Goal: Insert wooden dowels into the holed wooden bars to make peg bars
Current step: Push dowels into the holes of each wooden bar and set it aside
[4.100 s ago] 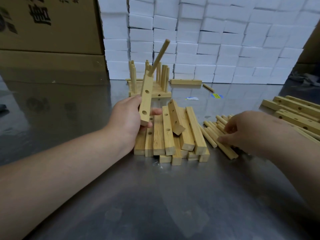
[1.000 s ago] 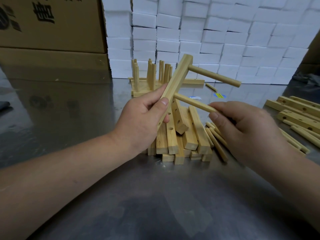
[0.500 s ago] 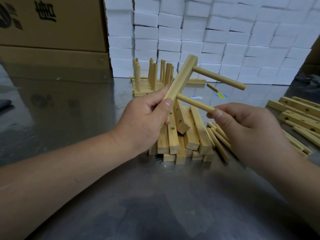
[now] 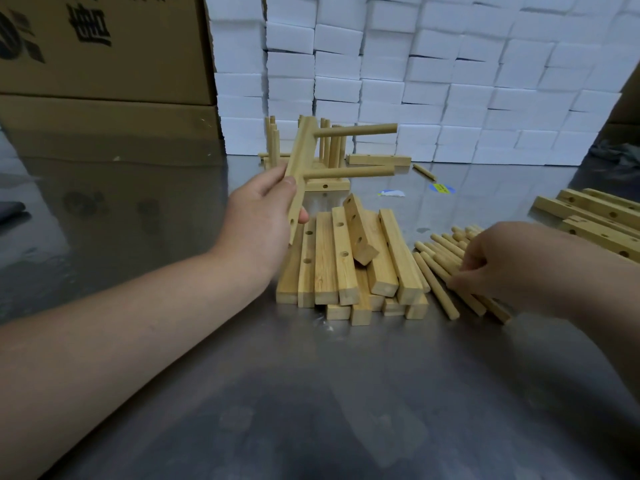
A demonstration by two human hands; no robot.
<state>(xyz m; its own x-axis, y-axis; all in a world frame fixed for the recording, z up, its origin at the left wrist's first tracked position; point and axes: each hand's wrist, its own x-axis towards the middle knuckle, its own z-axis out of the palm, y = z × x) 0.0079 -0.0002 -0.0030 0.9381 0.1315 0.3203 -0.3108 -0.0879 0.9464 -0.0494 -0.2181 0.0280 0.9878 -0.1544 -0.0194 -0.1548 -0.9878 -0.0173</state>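
My left hand [image 4: 261, 216] grips a holed wooden bar [image 4: 302, 164], held nearly upright above the table. Two dowels stick out of it to the right: an upper dowel [image 4: 356, 130] and a lower dowel [image 4: 349, 172]. One empty hole shows low on the bar, by my thumb. Below lies a pile of holed bars [image 4: 346, 265]. My right hand [image 4: 512, 261] rests on the loose dowels [image 4: 440, 268] to the right of the pile, fingers pinched on one of them.
Finished peg bars [image 4: 329, 150] stand behind the held bar, against a wall of white foam blocks [image 4: 415, 74]. Longer holed bars [image 4: 595, 220] lie at the right edge. Cardboard boxes [image 4: 104, 64] sit at the back left. The table [image 4: 311, 393] is shiny steel.
My right hand let go of the lower dowel, which now stays in the bar, and dropped to the loose dowels. The left hand turned the bar more upright.
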